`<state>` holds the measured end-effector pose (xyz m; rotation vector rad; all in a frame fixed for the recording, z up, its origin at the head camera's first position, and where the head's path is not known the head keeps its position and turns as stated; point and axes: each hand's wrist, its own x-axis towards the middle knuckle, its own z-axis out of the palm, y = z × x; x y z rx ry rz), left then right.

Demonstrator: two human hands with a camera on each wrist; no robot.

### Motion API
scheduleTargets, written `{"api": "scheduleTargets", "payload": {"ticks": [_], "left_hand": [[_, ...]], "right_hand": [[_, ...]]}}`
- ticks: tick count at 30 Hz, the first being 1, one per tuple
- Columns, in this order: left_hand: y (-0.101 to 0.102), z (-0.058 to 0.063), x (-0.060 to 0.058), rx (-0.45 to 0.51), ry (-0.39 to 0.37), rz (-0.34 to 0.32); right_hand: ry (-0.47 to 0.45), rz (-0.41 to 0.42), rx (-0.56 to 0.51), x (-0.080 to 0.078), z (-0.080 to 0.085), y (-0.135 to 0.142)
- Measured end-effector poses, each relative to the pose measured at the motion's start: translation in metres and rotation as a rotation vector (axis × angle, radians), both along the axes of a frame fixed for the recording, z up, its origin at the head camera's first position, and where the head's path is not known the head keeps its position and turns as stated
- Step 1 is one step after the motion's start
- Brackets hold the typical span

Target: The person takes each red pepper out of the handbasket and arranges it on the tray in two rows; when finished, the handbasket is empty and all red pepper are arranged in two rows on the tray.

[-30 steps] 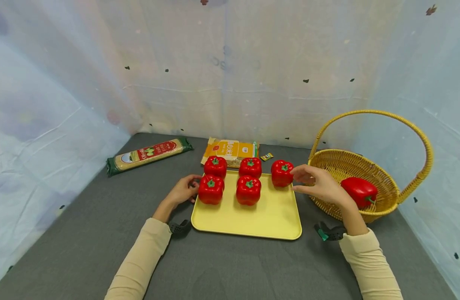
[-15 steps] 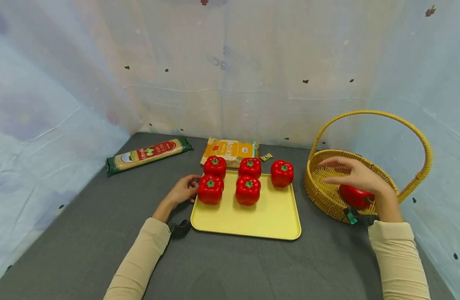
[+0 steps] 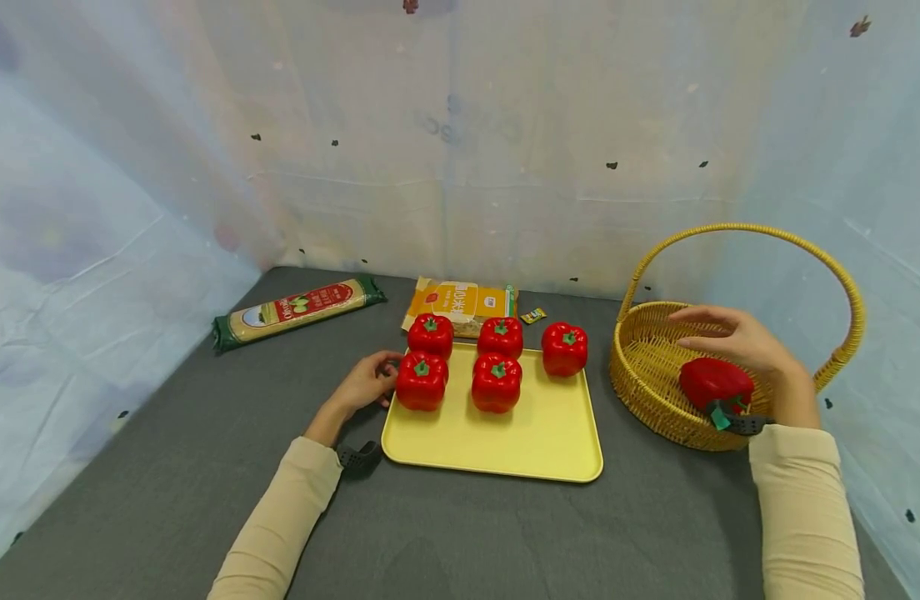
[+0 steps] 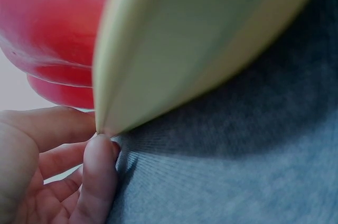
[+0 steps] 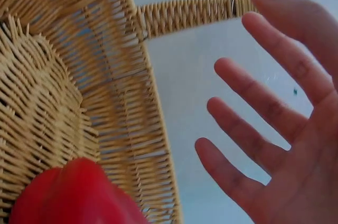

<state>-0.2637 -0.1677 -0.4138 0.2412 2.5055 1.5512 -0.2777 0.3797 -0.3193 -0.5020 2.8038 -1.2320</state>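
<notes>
Several red bell peppers stand on the yellow tray (image 3: pixel 538 437); the front left bell pepper (image 3: pixel 422 381) is nearest my left hand (image 3: pixel 367 380). That hand pinches the tray's left rim, its thumb (image 4: pixel 97 174) and index fingertip meeting there in the left wrist view. My right hand (image 3: pixel 741 340) hovers over the wicker basket (image 3: pixel 643 400), fingers spread apart and holding nothing. One red bell pepper (image 3: pixel 715 383) lies on its side in the basket, below that hand and partly hidden by the wrist strap. The right wrist view also shows this bell pepper (image 5: pixel 79 197) and the spread right hand (image 5: pixel 285 123).
At the back of the grey table lie a long noodle packet (image 3: pixel 298 308), an orange food bag (image 3: pixel 463 306) and a small yellow sachet (image 3: pixel 533 316). The basket's tall arched handle (image 3: pixel 853 308) rises beside the right hand.
My right hand has moved right, from beside the tray's back right bell pepper to over the basket. My left hand and the peppers have stayed in place.
</notes>
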Motion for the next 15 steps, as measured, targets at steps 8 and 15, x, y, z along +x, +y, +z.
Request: {"api": "scheduleTargets", "payload": {"ticks": [8, 15], "left_hand": [[-0.001, 0.001, 0.0, 0.008, 0.019, -0.013], [-0.001, 0.001, 0.0, 0.004, 0.018, -0.02]], "right_hand": [[-0.001, -0.099, -0.015, -0.007, -0.01, 0.02], [-0.069, -0.051, -0.027, -0.008, -0.021, 0.034]]}}
